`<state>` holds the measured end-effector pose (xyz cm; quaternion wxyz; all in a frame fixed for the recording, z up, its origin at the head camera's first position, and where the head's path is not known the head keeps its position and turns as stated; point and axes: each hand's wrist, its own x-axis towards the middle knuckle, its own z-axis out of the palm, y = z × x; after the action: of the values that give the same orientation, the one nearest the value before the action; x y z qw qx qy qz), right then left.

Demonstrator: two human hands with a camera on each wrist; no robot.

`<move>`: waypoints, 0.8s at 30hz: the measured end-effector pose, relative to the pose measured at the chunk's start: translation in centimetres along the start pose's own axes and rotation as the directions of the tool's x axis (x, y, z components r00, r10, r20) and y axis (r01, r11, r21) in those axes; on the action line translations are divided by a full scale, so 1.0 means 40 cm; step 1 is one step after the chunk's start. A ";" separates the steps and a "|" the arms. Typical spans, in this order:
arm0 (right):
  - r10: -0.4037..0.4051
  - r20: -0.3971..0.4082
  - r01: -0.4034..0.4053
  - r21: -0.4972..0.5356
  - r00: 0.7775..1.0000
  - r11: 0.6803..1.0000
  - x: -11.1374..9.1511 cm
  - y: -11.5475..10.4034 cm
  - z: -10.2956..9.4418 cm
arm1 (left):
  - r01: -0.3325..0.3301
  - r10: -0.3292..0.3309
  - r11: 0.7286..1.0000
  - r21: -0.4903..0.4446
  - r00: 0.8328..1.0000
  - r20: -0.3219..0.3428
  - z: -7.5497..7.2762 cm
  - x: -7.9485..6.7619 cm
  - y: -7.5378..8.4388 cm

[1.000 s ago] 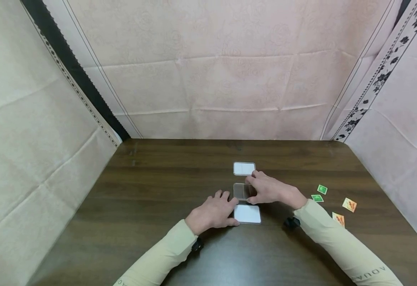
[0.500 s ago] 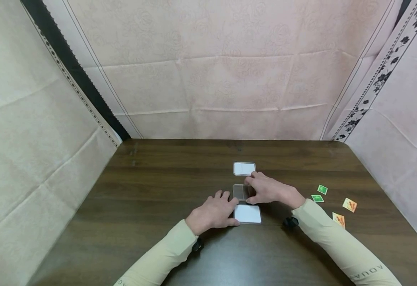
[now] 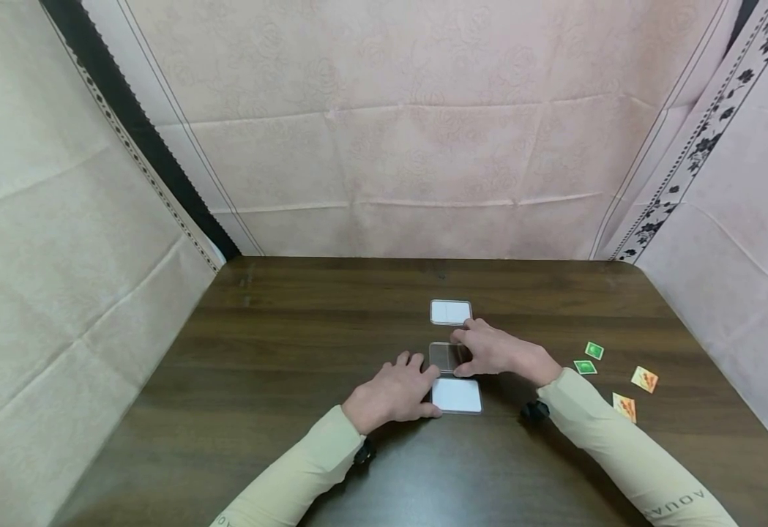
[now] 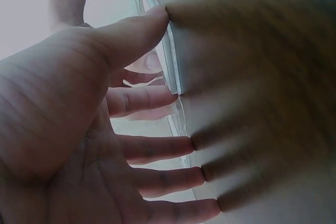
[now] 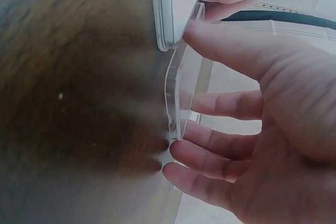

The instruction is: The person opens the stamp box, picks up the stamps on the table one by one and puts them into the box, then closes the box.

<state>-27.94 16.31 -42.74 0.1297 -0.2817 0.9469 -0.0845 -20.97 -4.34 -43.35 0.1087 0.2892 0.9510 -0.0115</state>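
In the head view my left hand (image 3: pixel 392 391) is at the left side of a flat clear case (image 3: pixel 457 396) with a white top. Its thumb and index finger hold the case from its near and far ends; the other fingertips stand on the table, as the left wrist view shows. My right hand (image 3: pixel 497 351) grips a shallow clear plastic lid (image 3: pixel 441 357) just beyond the case. Seen from the right wrist, the lid (image 5: pixel 180 90) slants with one end at the end of the white-topped case (image 5: pixel 181 3). The right fingers partly cover the lid.
Farther back on the brown wooden table (image 3: pixel 304 329) lies another clear-edged white case (image 3: pixel 450 312), close to the right fingertips. Two small green cards (image 3: pixel 594 350) and two orange-patterned cards (image 3: pixel 644 378) lie by the right forearm. Pale cloth (image 3: pixel 423 161) hangs behind the table.
My right hand has drawn the clear lid slightly toward the near white-topped case, narrowing the gap between them. My left hand and that case stay in place.
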 end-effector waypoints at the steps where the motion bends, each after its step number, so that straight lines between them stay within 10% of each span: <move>1: 0.003 0.001 -0.003 0.001 1.000 1.000 0.000 0.000 0.000 | -0.001 0.001 1.000 -0.001 1.000 0.000 0.000 0.000 0.000; 24: 0.003 0.054 -0.004 0.014 0.999 1.000 -0.008 0.007 -0.026 | 0.003 -0.003 1.000 0.008 1.000 0.020 -0.008 -0.003 -0.003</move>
<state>-28.13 16.80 -41.74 0.1575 -0.2812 0.9430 -0.0833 -21.02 -4.49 -43.00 0.1170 0.2881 0.9503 -0.0184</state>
